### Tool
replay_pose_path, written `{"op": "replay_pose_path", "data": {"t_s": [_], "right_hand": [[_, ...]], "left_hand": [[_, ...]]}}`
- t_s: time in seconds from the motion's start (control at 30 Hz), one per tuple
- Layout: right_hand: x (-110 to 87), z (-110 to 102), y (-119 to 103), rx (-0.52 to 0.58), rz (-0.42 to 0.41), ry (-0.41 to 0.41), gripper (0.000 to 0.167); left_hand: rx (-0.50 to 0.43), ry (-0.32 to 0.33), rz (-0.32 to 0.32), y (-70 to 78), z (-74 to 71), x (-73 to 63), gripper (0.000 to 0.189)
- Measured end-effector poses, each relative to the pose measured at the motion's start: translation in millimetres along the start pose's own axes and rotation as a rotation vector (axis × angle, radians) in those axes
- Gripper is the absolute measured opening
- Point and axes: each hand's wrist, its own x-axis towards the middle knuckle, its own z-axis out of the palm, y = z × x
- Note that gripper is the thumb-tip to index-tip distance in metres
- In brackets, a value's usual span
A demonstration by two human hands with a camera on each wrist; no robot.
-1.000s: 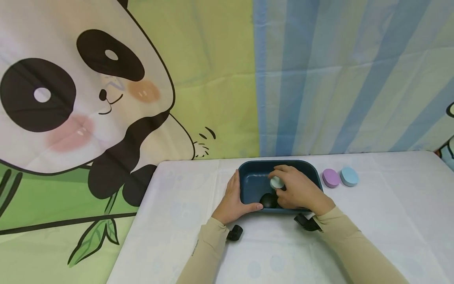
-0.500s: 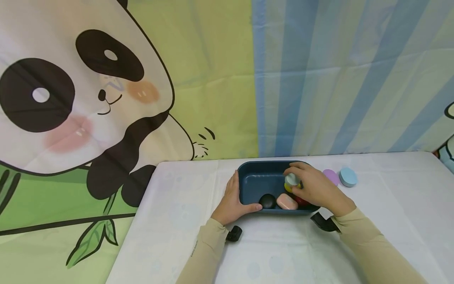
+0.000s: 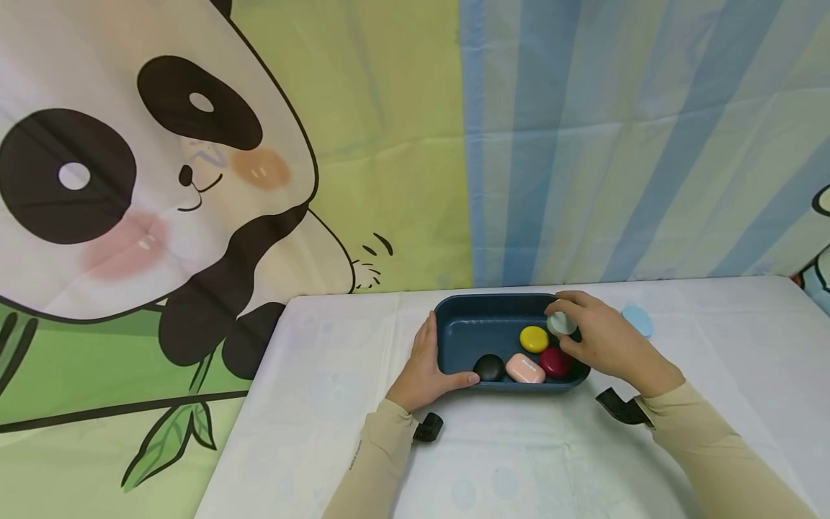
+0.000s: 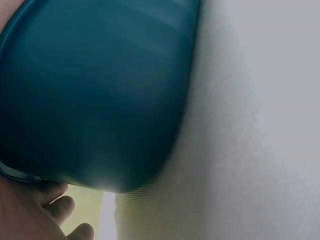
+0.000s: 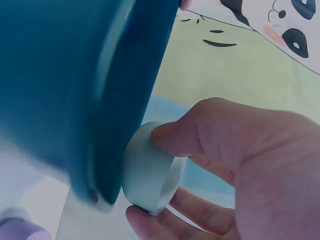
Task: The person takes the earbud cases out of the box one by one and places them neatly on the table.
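Note:
My left hand holds the left end of a dark blue plastic tray, fingers along the end wall and thumb over the front rim. The left wrist view shows the tray's outer wall with fingertips behind it. My right hand pinches a pale green round disc between thumb and fingers, over the tray's right end. Inside the tray lie a yellow disc, a dark red round piece, a pink rounded block and a black round piece.
A light blue disc lies on the white-covered table, right of the tray. A purple piece shows at the lower left of the right wrist view; my right hand hides it in the head view. A printed panda cloth hangs behind.
My right hand has moved right with the pale green disc, from the tray's middle to its right end, uncovering the pink, red and yellow pieces. The left hand and tray have stayed put.

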Motion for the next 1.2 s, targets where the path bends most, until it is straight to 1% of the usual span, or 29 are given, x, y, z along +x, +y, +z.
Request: {"op": "replay_pose_path", "data": {"t_s": [0.2,0.37,0.47,0.67,0.77,0.87,1.1,1.2], "right_hand": [[-6.1,-5.5,9.4,-0.01,0.027,-0.002,0.036],[-9.7,-10.3,16.9,-0.032,-0.001,0.031,0.036],[-11.8,-12.8,21.8,-0.054,-0.005,0.048,0.035],[-17.6,-19.2,33.8,-0.065,0.036,0.045,0.033],[-20.4,-23.4,40.0,-0.076,0.071,0.031,0.033],[-23.3,-26.8,47.1,-0.083,0.089,0.018,0.035],[-32.0,-30.1,66.1,-0.107,0.059,0.048,0.037],[-35.1,-30.7,74.2,-0.111,0.069,0.043,0.037]], "left_hand": [[-0.005,-0.001,-0.003,-0.1,0.0,0.1,0.133],[-0.004,0.002,-0.008,-0.1,-0.2,-0.1,0.133],[-0.004,0.004,-0.007,-0.5,-0.1,0.1,0.133],[0.0,0.0,-0.003,-0.4,0.1,0.3,0.132],[-0.002,0.0,-0.009,-0.2,0.2,0.9,0.133],[-0.002,0.002,-0.012,-0.4,0.4,1.3,0.133],[-0.006,0.001,-0.013,-0.7,0.4,1.6,0.134],[-0.011,0.001,-0.01,-0.7,0.6,1.5,0.133]]}}
